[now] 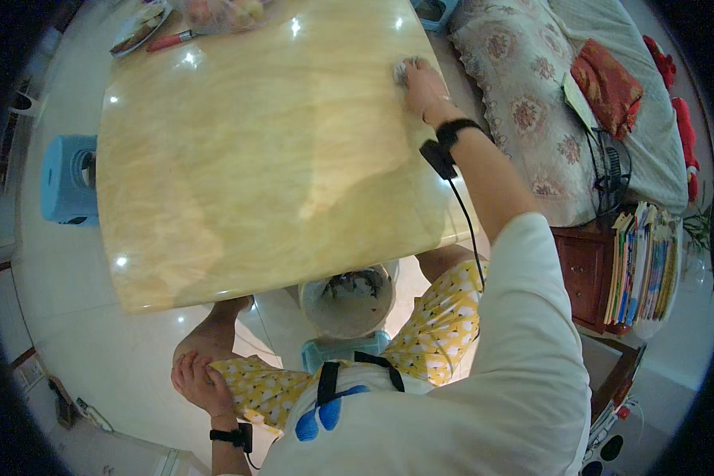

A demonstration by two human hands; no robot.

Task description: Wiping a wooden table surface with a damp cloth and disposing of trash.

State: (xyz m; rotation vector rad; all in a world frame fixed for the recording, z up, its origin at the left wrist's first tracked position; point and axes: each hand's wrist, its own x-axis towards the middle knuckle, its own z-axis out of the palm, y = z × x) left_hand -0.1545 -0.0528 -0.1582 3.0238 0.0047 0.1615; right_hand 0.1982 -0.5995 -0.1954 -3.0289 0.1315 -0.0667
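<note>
My right hand (424, 88) is stretched out to the right edge of a glossy yellow marble-patterned table (262, 166). It is shut on a crumpled whitish cloth or tissue (400, 72), pressed on the tabletop and partly covered by the fingers. My left hand (199, 381) rests on my left knee, with nothing visible in it and its fingers loosely spread. Each wrist wears a black strap with a small box and a cable. Under the table's near edge, between my legs, stands a round bin (348, 303) with dark scraps inside.
At the table's far left lie a plate of food (140, 30), a red-handled knife (169, 40) and a plastic bag of fruit (220, 13). A blue stool (68, 178) stands left. Right are a flower-patterned sofa cover (526, 113) and a wooden cabinet (580, 273) beside upright books (639, 268).
</note>
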